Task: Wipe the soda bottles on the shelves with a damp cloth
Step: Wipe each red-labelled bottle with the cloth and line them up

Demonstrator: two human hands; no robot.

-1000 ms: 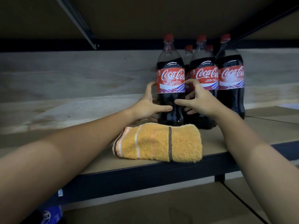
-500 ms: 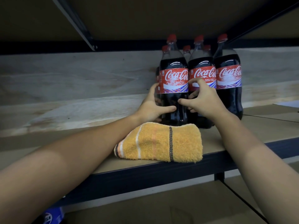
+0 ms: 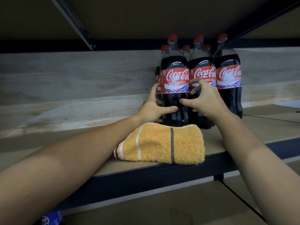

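Observation:
Several dark cola bottles with red caps and red labels stand in a cluster on the shelf [image 3: 243, 132]. The front left bottle [image 3: 174, 75] is gripped low on its body by both hands. My left hand [image 3: 153, 108] wraps its left side, thumb across the front. My right hand [image 3: 204, 98] curls round its right side, between it and the middle front bottle [image 3: 203, 69]. A third front bottle [image 3: 228, 75] stands at the right. A folded orange towel [image 3: 162, 143] with stripes lies on the shelf just in front of the bottles.
The dark metal front rail [image 3: 146, 179] of the shelf runs below the towel. An upper shelf [image 3: 146, 17] sits close above the bottle caps. A plywood back wall [image 3: 73, 82] is behind. A lower board [image 3: 146, 208] and a blue item [image 3: 50, 218] lie below.
The front left bottle has shifted back and to the right, closing up against the middle bottle. Both hands moved with it and stay curled round it.

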